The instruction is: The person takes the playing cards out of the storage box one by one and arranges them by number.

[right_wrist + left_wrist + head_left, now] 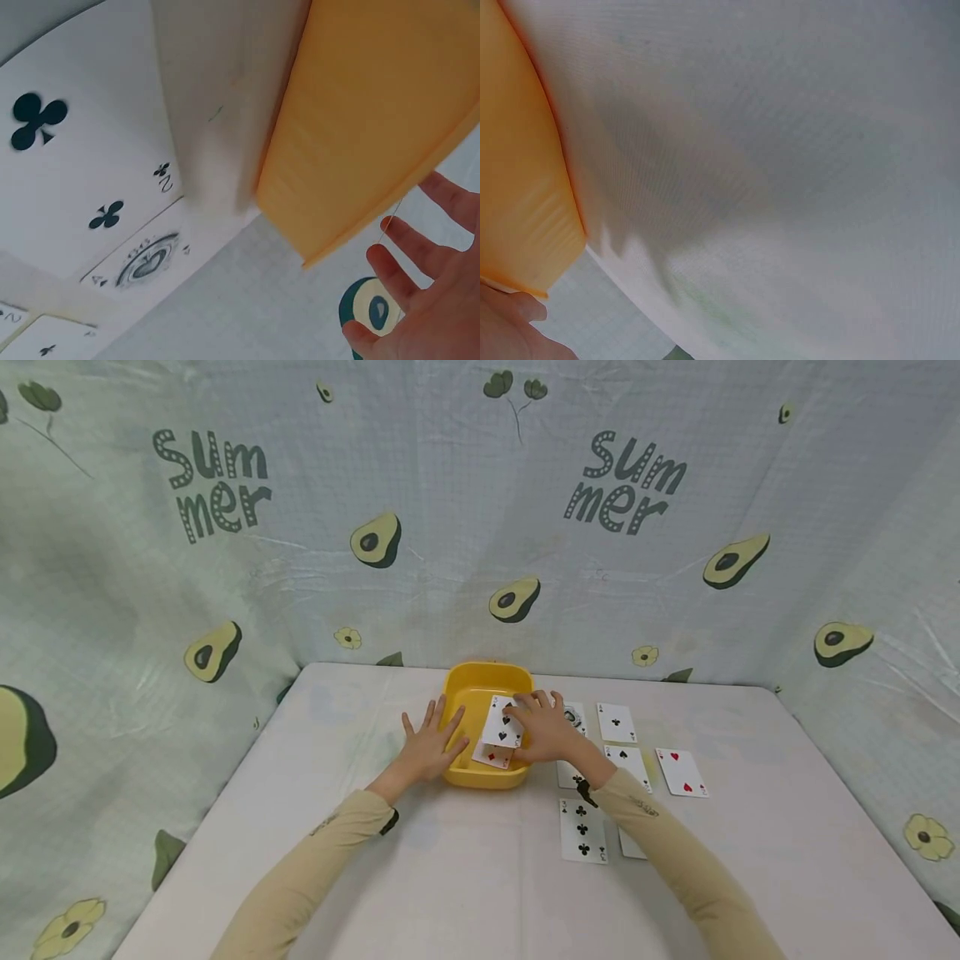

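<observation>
1. Now the right hand (pixel 546 727) pinches a spade card (pixel 504 723) over the yellow tub (pixel 480 777), near the table's far edge
2. Left hand (pixel 429 743), fingers spread flat, steadies the tub's left rim
3. I think best to lower the card flat, release gently
</observation>
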The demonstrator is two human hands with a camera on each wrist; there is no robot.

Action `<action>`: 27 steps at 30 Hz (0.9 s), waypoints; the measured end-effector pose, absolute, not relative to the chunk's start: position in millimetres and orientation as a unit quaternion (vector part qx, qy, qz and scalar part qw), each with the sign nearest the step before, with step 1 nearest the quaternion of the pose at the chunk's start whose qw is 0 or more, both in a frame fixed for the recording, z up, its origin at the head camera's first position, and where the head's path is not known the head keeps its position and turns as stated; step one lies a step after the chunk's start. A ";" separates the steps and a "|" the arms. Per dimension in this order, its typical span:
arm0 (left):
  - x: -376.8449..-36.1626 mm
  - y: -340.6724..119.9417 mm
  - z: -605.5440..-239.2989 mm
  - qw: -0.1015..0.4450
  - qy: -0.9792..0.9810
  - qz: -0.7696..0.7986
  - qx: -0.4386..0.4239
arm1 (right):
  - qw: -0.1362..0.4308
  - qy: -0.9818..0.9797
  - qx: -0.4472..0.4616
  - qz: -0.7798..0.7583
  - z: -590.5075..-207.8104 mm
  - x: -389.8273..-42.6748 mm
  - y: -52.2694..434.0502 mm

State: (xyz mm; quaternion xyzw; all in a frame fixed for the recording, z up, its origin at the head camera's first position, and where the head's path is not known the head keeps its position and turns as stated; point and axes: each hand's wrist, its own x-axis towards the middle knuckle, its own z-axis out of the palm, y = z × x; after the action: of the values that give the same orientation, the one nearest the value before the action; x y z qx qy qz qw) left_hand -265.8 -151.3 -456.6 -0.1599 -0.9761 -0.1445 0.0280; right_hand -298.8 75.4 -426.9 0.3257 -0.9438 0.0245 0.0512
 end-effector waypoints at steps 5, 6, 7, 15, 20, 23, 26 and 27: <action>-265.8 -151.6 -456.8 0.025 -0.975 -0.152 -0.162 | 0.063 -0.939 0.336 0.044 -420.1 -291.1 89.8; -265.8 -151.7 -456.8 0.023 -0.974 -0.154 -0.162 | 0.067 -0.938 0.338 0.047 -418.6 -289.6 92.5; -265.9 -151.8 -456.9 0.023 -0.975 -0.153 -0.162 | 0.071 -0.936 0.342 0.048 -417.4 -288.4 95.2; -266.0 -151.8 -455.7 0.021 -0.976 -0.145 -0.162 | 0.090 -0.927 0.361 0.048 -412.4 -279.7 117.1; -265.5 -151.6 -454.3 0.019 -0.974 -0.155 -0.167 | 0.095 -0.923 0.369 0.050 -411.9 -269.4 130.6; -265.3 -151.1 -453.7 0.020 -0.973 -0.158 -0.166 | 0.093 -0.923 0.368 0.056 -411.1 -263.0 137.3; -265.4 -150.9 -454.0 0.021 -0.973 -0.161 -0.166 | 0.091 -0.925 0.363 0.056 -411.0 -258.2 143.1; -265.5 -150.8 -454.2 0.020 -0.973 -0.161 -0.166 | 0.090 -0.926 0.362 0.056 -411.3 -256.9 144.9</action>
State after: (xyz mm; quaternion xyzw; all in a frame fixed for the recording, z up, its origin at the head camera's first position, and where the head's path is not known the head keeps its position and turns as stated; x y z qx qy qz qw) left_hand -265.5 -150.8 -454.2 -0.1658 -0.9728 -0.1607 0.0204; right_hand -256.9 144.9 -411.3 0.3621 -0.9261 0.0558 0.0900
